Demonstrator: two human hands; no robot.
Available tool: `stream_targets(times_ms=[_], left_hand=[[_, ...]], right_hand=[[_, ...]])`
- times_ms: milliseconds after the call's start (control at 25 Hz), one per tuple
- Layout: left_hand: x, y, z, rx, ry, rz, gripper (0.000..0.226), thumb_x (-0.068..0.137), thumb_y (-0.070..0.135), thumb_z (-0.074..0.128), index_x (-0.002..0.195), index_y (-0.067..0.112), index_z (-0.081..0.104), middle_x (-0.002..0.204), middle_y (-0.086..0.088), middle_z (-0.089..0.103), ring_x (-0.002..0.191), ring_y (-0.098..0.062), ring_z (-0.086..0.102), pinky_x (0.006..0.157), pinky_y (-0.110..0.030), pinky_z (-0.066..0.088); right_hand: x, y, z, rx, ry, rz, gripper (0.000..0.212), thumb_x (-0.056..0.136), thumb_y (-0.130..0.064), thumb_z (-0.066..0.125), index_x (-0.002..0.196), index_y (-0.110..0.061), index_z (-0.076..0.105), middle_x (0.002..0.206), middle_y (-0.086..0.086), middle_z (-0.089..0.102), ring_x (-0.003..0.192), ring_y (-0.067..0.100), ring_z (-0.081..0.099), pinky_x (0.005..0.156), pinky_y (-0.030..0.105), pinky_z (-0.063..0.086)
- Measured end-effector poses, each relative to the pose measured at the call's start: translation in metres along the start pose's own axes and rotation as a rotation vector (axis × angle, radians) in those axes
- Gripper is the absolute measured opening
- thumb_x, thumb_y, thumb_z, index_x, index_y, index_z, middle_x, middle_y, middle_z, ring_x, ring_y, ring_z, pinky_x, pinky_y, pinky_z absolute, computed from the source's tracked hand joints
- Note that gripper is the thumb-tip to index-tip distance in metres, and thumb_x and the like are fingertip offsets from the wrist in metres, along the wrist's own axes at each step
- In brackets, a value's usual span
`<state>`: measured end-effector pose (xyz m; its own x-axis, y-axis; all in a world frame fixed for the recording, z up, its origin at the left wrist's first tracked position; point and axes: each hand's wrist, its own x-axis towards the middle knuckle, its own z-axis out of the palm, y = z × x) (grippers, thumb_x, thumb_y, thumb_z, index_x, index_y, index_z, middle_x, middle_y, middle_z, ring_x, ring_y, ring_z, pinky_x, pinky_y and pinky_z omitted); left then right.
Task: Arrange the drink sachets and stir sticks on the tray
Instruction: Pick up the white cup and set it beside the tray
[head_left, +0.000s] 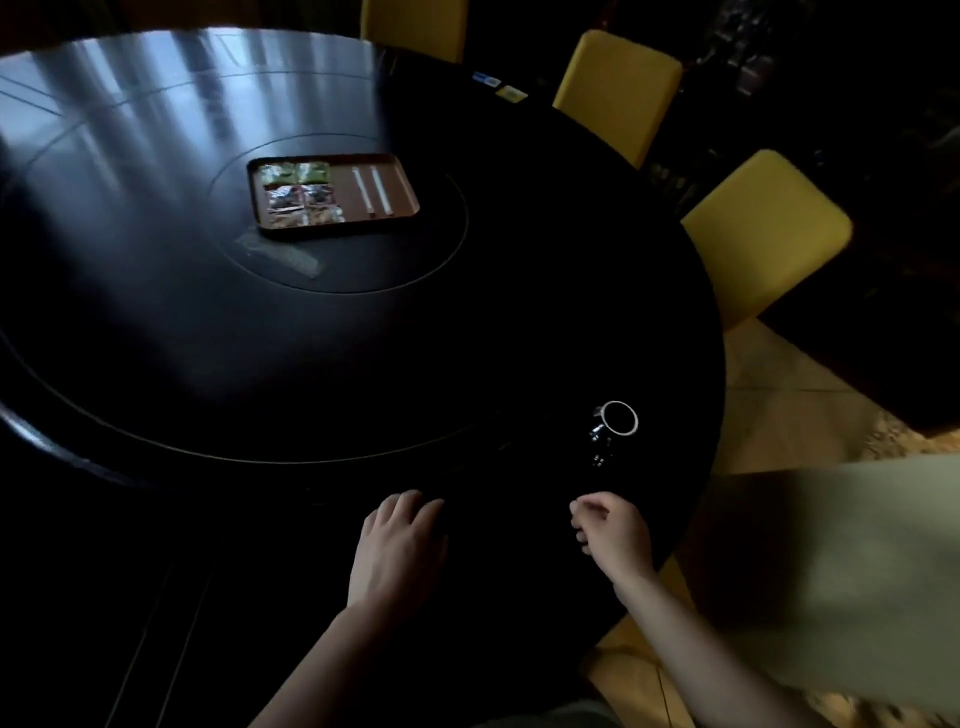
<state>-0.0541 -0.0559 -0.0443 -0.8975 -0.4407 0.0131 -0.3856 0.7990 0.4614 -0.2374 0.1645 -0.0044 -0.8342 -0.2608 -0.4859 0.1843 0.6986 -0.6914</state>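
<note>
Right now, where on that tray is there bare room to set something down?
On the tray, a bare strip lies right of the two stir sticks, up to the rim. The left half is crowded with sachets. The dark table between tray and mug is open.

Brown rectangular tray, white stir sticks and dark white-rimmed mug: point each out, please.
Brown rectangular tray (402, 179): head view, bare floor at its right end.
White stir sticks (380, 189): head view, middle of the right stick.
Dark white-rimmed mug (630, 427): head view, rim's right edge.

Bare tabletop between hands and tray
</note>
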Motion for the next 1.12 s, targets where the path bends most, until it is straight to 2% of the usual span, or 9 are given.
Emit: stream_targets(times_ms=[200, 280, 360, 480, 640, 760, 880, 1000, 1120], left_hand=[[0.025, 0.024, 0.046, 0.16, -0.084, 0.065, 0.042, 0.087, 0.045, 0.048, 0.126, 0.03, 0.053, 0.125, 0.001, 0.052, 0.113, -0.027, 0.055, 0.098, -0.044, 0.045], [0.012, 0.024, 0.067, 0.186, -0.099, 0.052, 0.048, 0.091, 0.05, 0.041, 0.133, 0.029, 0.051, 0.137, -0.003, 0.048, 0.126, -0.032, 0.048, 0.112, -0.048, 0.03], [0.005, 0.022, 0.076, 0.209, -0.089, 0.041, 0.052, 0.096, 0.051, 0.04, 0.143, 0.028, 0.043, 0.149, -0.006, 0.041, 0.139, -0.032, 0.036, 0.119, -0.05, 0.017], [0.005, 0.023, 0.073, 0.204, -0.113, 0.02, 0.056, 0.097, 0.053, 0.037, 0.146, 0.028, 0.039, 0.153, -0.006, 0.038, 0.143, -0.03, 0.03, 0.12, -0.05, 0.016], [0.006, 0.027, 0.071, 0.186, -0.122, 0.005, 0.055, 0.095, 0.052, 0.039, 0.144, 0.027, 0.041, 0.152, -0.006, 0.041, 0.141, -0.031, 0.033, 0.119, -0.05, 0.018], [0.005, 0.026, 0.072, 0.203, -0.115, 0.001, 0.055, 0.095, 0.052, 0.04, 0.144, 0.027, 0.042, 0.151, -0.006, 0.042, 0.141, -0.03, 0.033, 0.12, -0.05, 0.019], [0.005, 0.027, 0.074, 0.2, -0.108, -0.003, 0.056, 0.095, 0.051, 0.042, 0.145, 0.026, 0.042, 0.152, -0.007, 0.042, 0.142, -0.03, 0.033, 0.12, -0.049, 0.019], [0.004, 0.027, 0.074, 0.214, -0.102, -0.014, 0.057, 0.096, 0.052, 0.041, 0.146, 0.027, 0.04, 0.153, -0.006, 0.04, 0.143, -0.03, 0.031, 0.121, -0.048, 0.018], [0.003, 0.027, 0.074, 0.208, -0.106, -0.009, 0.056, 0.095, 0.051, 0.041, 0.146, 0.026, 0.042, 0.152, -0.007, 0.041, 0.143, -0.03, 0.032, 0.121, -0.048, 0.018]], right_hand=[[0.053, 0.001, -0.018, 0.075, 0.198, 0.077, 0.024, 0.088, -0.037, 0.066, 0.104, -0.018, 0.063, 0.096, -0.001, 0.069, 0.086, 0.022, 0.07, 0.079, 0.048, 0.06], [0.07, -0.002, -0.016, 0.02, 0.241, 0.061, 0.027, 0.085, -0.043, 0.068, 0.095, -0.019, 0.06, 0.088, -0.004, 0.067, 0.081, 0.022, 0.07, 0.075, 0.046, 0.061], [0.079, -0.004, -0.012, -0.053, 0.298, 0.03, 0.029, 0.086, -0.042, 0.068, 0.087, -0.016, 0.056, 0.082, 0.0, 0.066, 0.074, 0.024, 0.068, 0.067, 0.041, 0.059], [0.084, -0.001, -0.009, -0.08, 0.353, -0.021, 0.026, 0.088, -0.034, 0.068, 0.09, -0.011, 0.056, 0.083, 0.004, 0.064, 0.076, 0.026, 0.064, 0.067, 0.039, 0.053], [0.087, 0.004, -0.013, -0.011, 0.403, -0.047, 0.02, 0.089, -0.025, 0.066, 0.096, -0.007, 0.061, 0.082, 0.007, 0.069, 0.075, 0.027, 0.067, 0.069, 0.039, 0.056], [0.086, -0.004, -0.03, 0.222, 0.388, -0.025, 0.011, 0.09, -0.017, 0.064, 0.089, -0.007, 0.063, 0.071, 0.009, 0.071, 0.062, 0.022, 0.072, 0.067, 0.041, 0.062], [0.079, -0.011, -0.049, 0.725, 0.304, 0.128, 0.013, 0.09, -0.005, 0.06, 0.08, 0.002, 0.064, 0.078, 0.015, 0.068, 0.053, 0.023, 0.069, 0.06, 0.036, 0.063], [0.068, -0.006, -0.051, 0.989, 0.146, 0.268, 0.011, 0.092, -0.004, 0.058, 0.087, 0.003, 0.065, 0.092, 0.015, 0.065, 0.064, 0.023, 0.07, 0.061, 0.032, 0.063], [0.061, 0.009, -0.046, 1.147, 0.053, 0.408, 0.013, 0.094, -0.006, 0.056, 0.09, 0.004, 0.064, 0.094, 0.02, 0.067, 0.075, 0.029, 0.07, 0.058, 0.031, 0.063]])
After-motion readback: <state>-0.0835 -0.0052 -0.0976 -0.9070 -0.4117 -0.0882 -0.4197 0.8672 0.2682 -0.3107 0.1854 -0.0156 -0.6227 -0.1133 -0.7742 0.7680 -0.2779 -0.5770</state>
